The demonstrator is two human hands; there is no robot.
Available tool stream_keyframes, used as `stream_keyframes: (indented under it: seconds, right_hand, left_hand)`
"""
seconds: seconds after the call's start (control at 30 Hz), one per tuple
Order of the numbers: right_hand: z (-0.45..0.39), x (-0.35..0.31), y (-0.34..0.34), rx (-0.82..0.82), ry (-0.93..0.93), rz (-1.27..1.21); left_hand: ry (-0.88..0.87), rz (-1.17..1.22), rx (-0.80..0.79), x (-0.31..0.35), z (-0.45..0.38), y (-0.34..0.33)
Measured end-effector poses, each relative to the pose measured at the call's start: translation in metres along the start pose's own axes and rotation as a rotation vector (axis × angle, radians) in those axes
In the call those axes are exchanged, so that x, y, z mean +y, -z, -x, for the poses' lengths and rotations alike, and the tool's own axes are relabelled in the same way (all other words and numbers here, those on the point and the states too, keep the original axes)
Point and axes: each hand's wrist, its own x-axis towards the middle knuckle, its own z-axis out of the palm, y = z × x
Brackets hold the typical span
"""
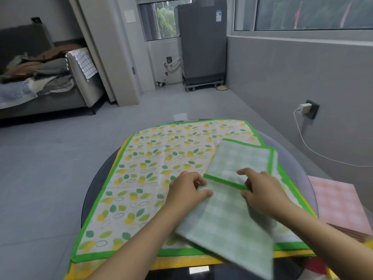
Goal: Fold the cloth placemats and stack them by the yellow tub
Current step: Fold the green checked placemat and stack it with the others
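Both hands gripped the green checked placemat (228, 217) at its folded green border, my left hand (187, 190) and right hand (260, 190) pinching it above the leaf-print placemat (145, 174) on the counter (94, 190).

I have one head-worn view only, angled forward and down, close over the counter (94, 190).

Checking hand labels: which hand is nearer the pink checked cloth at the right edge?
Right. The right hand pinches the green checked placemat, on the side toward the pink cloth; the left hand grips that placemat farther away.
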Motion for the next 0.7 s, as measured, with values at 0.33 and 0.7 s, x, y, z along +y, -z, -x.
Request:
stream_keyframes:
  seconds: [0.33, 0.7]
  right_hand:
    - [-0.017, 0.020, -0.008, 0.109, 0.085, -0.020]
    - [0.024, 0.012, -0.024, -0.101, 0.259, 0.167]
  left_hand:
    - [-0.187, -0.070, -0.001, 0.004, 0.018, -0.019]
    - [-0.274, -0.503, -0.252, 0.005, 0.019, -0.030]
